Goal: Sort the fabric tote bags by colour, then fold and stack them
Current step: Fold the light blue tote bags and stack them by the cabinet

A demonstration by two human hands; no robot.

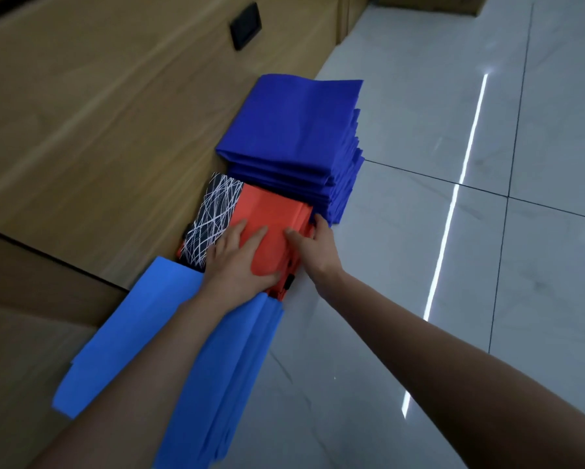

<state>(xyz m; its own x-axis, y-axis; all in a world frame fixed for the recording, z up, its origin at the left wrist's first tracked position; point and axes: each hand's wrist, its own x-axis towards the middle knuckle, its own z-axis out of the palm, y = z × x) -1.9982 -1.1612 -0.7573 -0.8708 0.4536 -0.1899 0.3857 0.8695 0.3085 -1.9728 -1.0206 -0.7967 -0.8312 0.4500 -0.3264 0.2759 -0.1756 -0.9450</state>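
Three piles of folded tote bags lie in a row on the floor along a wooden wall. The far pile is dark blue [294, 130] and tall. The middle pile is orange-red [271, 211], with a black bag with white lines [213, 214] showing on its left side. The near pile is light blue [142, 330], partly hidden under my left forearm. My left hand [237, 262] lies flat on top of the orange-red pile, fingers spread. My right hand [313, 242] grips that pile's right edge, thumb on top and fingers down the side.
A wooden panelled wall [98, 113] with a black socket plate [246, 26] runs along the left, right behind the piles. Glossy grey floor tiles [453, 231] with light reflections stretch to the right.
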